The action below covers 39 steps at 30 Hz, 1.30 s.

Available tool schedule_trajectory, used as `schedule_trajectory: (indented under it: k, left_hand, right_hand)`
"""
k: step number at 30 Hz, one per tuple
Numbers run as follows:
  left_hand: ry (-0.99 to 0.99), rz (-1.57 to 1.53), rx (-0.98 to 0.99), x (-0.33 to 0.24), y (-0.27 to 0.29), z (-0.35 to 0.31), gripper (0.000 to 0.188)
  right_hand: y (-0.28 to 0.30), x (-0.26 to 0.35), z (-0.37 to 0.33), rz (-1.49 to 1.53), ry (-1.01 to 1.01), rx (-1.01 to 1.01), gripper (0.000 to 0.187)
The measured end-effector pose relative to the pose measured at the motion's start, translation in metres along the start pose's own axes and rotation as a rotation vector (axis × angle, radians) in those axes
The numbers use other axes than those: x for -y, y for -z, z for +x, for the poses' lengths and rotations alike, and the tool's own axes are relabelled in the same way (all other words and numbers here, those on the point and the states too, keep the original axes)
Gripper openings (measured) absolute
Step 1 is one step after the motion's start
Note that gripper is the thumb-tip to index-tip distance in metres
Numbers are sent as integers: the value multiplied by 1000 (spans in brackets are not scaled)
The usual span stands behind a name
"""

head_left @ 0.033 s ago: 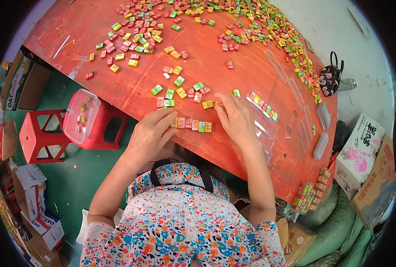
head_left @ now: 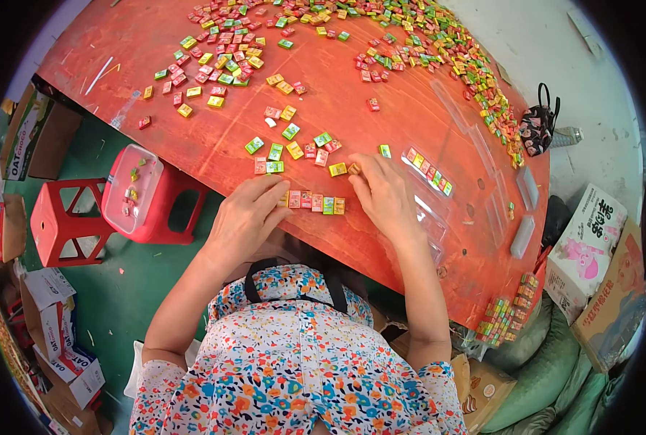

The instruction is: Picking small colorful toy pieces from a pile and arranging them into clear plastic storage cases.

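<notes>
Row of boxes (head_left: 316, 202): same spot, near bench (head_left: 214, 156) edge!
Left hand (head_left: 249, 214): still at row's left end, grip unclear
Right hand (head_left: 384, 194): still at small box (head_left: 353, 168), clamped or not, can't tell

Semi-gloss wood tbl (head_left: 185, 156), shiny pkts (head_left: 317, 201), clr glossy plstc tray (head_left: 430, 212), smooth plstc stool (head_left: 42, 225), matt cdbd ctn (head_left: 56, 148)

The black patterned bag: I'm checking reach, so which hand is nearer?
Right: the right hand is left of the bag, lower in view; the left hand is much farther left.
</notes>
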State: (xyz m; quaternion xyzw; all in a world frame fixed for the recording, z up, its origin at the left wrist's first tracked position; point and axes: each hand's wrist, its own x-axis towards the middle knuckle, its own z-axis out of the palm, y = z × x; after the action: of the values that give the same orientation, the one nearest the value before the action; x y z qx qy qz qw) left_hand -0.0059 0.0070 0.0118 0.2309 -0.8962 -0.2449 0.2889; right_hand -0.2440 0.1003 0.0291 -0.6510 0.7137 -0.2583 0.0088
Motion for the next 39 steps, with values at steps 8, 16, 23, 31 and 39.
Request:
schedule_trajectory:
  k: [8, 16, 23, 31, 39]
  left_hand:
    - [109, 8, 117, -7, 8, 2, 40]
    - [161, -6, 139, -5, 7, 0, 44]
    - [147, -51, 153, -4, 10, -6, 41]
    - [86, -26, 96, -4, 7, -6, 33]
    - [89, -26, 57, -7, 9, -6, 34]
  right_hand:
    - [-7, 11, 12, -99, 24, 74, 29]
    - [-3, -2, 8, -15, 33, 87, 25]
    - [0, -7, 5, -53, 109, 97, 26]
    - [-11, 6, 42, -77, -58, 118, 21]
    - [5, -1, 17, 7, 2, 68, 21]
